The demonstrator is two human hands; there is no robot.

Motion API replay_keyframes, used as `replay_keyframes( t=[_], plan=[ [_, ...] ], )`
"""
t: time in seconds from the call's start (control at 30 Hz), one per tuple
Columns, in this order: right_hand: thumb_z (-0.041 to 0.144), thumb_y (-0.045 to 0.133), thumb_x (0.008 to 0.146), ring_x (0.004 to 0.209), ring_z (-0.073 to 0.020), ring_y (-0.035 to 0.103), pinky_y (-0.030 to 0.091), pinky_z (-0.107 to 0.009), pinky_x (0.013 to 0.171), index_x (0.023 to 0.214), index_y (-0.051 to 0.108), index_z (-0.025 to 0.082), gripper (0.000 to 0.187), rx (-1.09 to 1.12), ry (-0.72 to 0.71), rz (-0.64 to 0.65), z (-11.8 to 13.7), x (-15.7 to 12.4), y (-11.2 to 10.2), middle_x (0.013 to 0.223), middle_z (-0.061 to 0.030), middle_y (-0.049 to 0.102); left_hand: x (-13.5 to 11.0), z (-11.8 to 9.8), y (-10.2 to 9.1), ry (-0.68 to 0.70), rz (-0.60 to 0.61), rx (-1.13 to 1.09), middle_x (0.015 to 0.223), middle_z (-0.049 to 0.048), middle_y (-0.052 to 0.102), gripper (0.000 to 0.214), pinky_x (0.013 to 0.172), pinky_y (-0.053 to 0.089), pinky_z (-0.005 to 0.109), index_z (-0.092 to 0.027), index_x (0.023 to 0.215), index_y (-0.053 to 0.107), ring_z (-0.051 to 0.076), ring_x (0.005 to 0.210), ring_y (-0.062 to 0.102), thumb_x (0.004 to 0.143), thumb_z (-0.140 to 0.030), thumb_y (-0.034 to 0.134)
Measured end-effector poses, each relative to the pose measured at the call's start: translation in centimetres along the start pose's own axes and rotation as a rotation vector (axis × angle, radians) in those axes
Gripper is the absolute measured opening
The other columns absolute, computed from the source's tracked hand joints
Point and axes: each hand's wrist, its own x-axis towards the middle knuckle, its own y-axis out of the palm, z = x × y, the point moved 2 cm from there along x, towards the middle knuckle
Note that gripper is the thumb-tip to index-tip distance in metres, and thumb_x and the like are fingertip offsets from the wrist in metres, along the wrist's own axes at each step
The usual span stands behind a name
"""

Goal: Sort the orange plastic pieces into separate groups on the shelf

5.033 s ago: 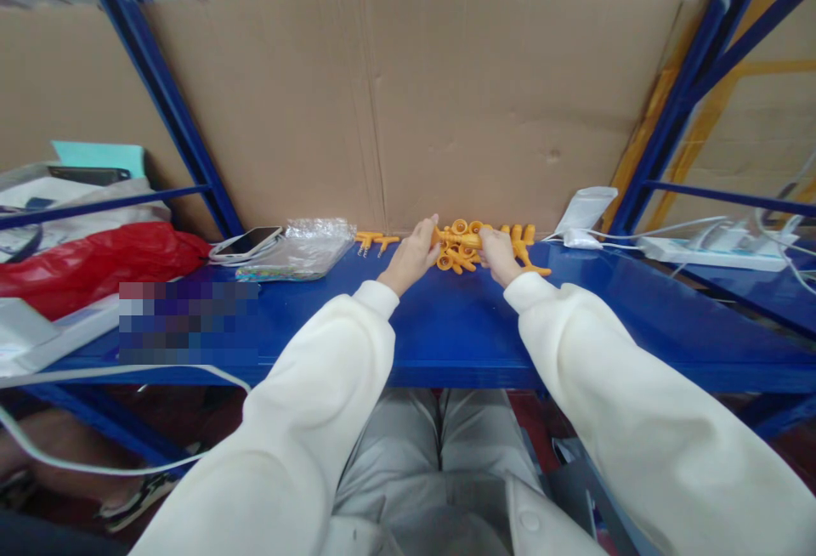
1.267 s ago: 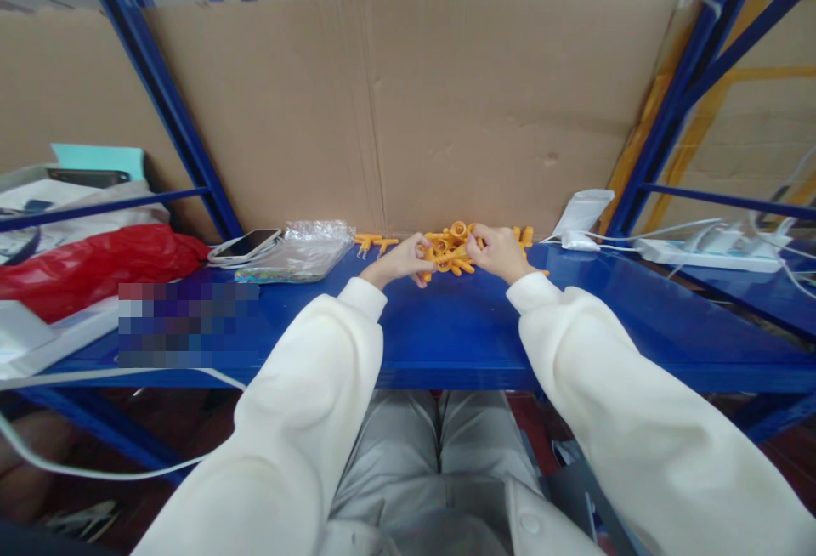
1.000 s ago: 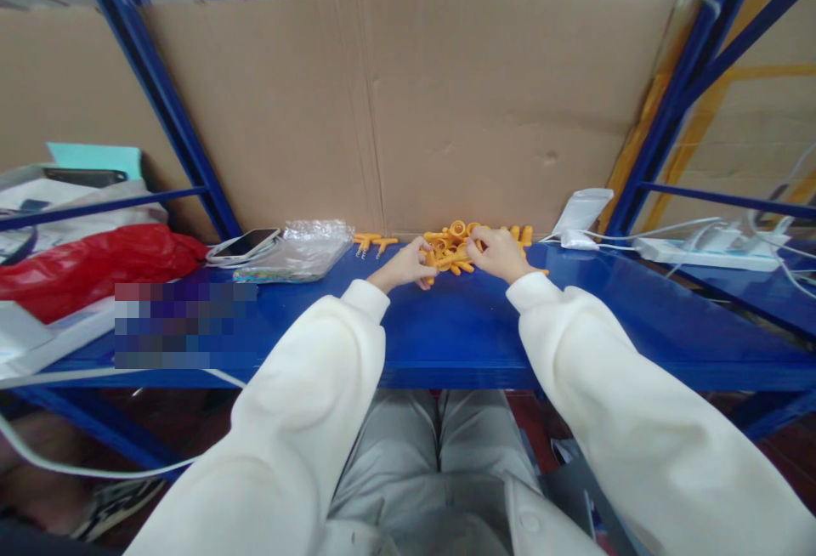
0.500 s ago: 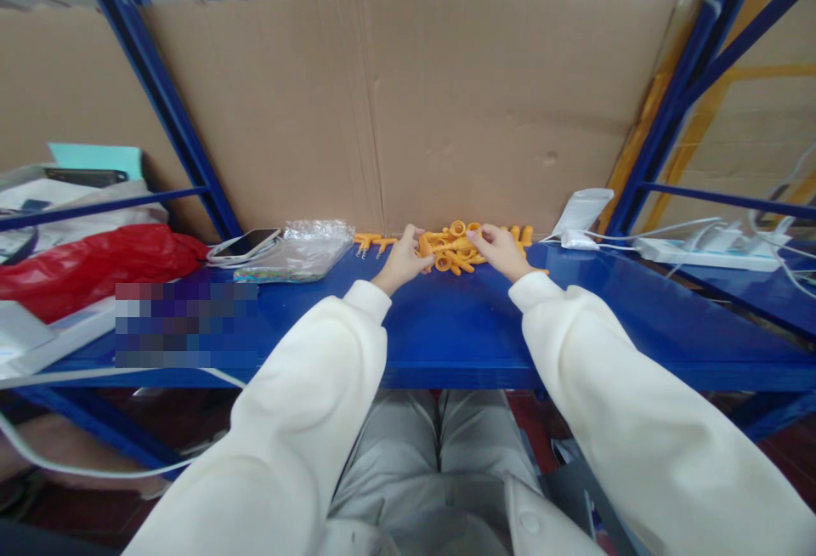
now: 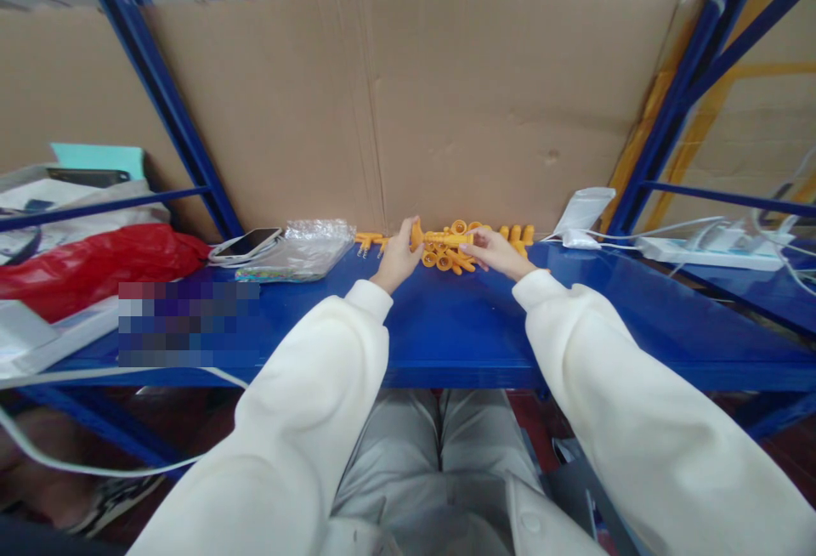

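A pile of small orange plastic parts (image 5: 460, 246) lies at the back of the blue shelf (image 5: 446, 326), against the cardboard sheet. My left hand (image 5: 399, 257) pinches one end of an orange part (image 5: 446, 238) held level above the pile. My right hand (image 5: 494, 252) grips the other end of that same part with thumb and fingers. Two more orange T-shaped parts (image 5: 371, 241) lie apart, just left of my left hand.
A phone (image 5: 247, 243) and a clear plastic bag (image 5: 299, 252) lie left of the pile. A red bag (image 5: 95, 263) sits at far left. A white pouch (image 5: 583, 212), cables and a power strip (image 5: 707, 252) lie to the right. Cardboard (image 5: 446, 105) walls the back.
Both hands rose slightly from the pile and moved apart, now holding one orange part stretched between them. Earlier the fingers were curled down into the pile.
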Motion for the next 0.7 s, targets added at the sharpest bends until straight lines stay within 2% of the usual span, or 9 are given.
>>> replay_keyframes(
  t=[0.17,0.27,0.37,0.5,0.6,0.7],
  plan=[
    [0.039,0.07,0.082,0.076,-0.0205,0.061,0.054,-0.038,0.073,0.103,0.06,0.023,0.028,-0.148,-0.163,-0.08,-0.6,0.3,-0.3,0.088,-0.0025,0.063,0.0,-0.4,0.0,-0.022,0.022,0.063,0.111,0.0117,0.073,0.052,0.089,0.057,0.033,-0.013,0.134,0.052,0.022,0.095,0.073,0.083,-0.012,0.064],
    [0.027,0.066,0.082,0.088,-0.0249,0.063,0.054,-0.045,0.086,0.108,0.061,0.024,0.027,-0.274,-0.25,-0.119,-0.7,0.4,-0.8,0.102,-0.0065,0.066,0.1,-0.1,0.2,-0.066,0.031,0.014,0.103,0.0092,0.074,0.044,0.086,0.057,0.031,-0.013,0.127,0.057,0.02,0.091,0.073,0.084,-0.013,0.064],
    [0.019,0.062,0.08,0.103,-0.0287,0.063,0.052,-0.049,0.094,0.109,0.061,0.022,0.029,-0.357,-0.332,-0.146,-0.7,0.5,-1.3,0.115,-0.0103,0.066,0.1,0.5,0.1,-0.177,0.055,-0.072,0.095,0.0068,0.075,0.032,0.077,0.059,0.029,-0.015,0.117,0.061,0.018,0.078,0.074,0.085,-0.013,0.06],
    [0.018,0.061,0.081,0.108,-0.0299,0.063,0.052,-0.051,0.096,0.114,0.061,0.023,0.034,-0.387,-0.348,-0.127,-0.8,0.3,-1.2,0.121,-0.0114,0.066,0.0,1.0,-0.3,-0.284,0.089,-0.122,0.084,0.0022,0.073,0.027,0.061,0.056,0.024,-0.016,0.108,0.062,0.014,0.061,0.07,0.084,-0.007,0.052],
    [0.019,0.062,0.082,0.107,-0.0298,0.064,0.052,-0.053,0.096,0.117,0.061,0.025,0.036,-0.402,-0.346,-0.12,-0.7,0.1,-0.8,0.122,-0.0103,0.067,0.0,0.9,-0.3,-0.255,0.124,-0.086,0.077,-0.0009,0.071,0.024,0.061,0.055,0.023,-0.017,0.101,0.063,0.013,0.06,0.069,0.082,-0.006,0.055],
    [0.019,0.062,0.082,0.109,-0.0299,0.064,0.052,-0.054,0.097,0.117,0.061,0.025,0.036,-0.399,-0.348,-0.134,-0.5,0.1,-0.6,0.121,-0.01,0.067,-0.1,0.3,-0.2,-0.229,0.175,-0.049,0.077,0.0003,0.071,0.017,0.065,0.056,0.025,-0.016,0.098,0.064,0.014,0.062,0.068,0.082,-0.01,0.062]
  ],
)
